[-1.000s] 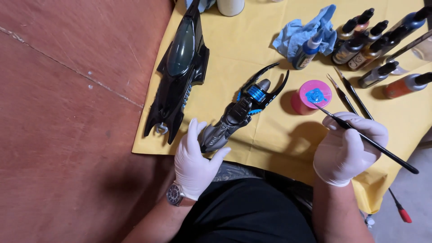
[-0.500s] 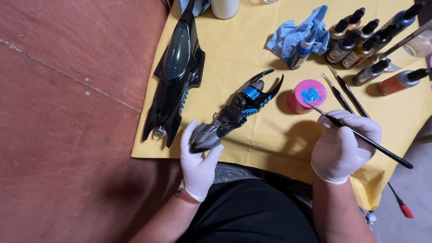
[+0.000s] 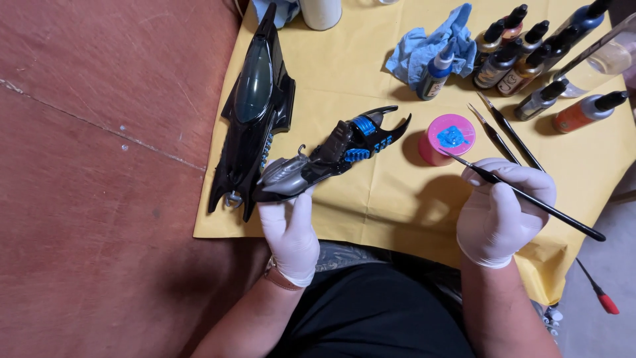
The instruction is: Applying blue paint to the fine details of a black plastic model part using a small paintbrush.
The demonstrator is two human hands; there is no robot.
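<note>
Head view, hands (2, gloved) [image 3: 289, 229], model [image 3: 331, 156], brush [image 3: 523, 194]

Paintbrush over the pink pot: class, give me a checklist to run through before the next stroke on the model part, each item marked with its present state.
1. Right hand grips paintbrush: ok.
2. Brush tip over the blue paint in the pink pot: ok.
3. Left hand holds the black model part off the cloth: ok.
4. Paint loaded on the bristles: cannot tell.
5. Yellow cloth under the work: ok.
</note>
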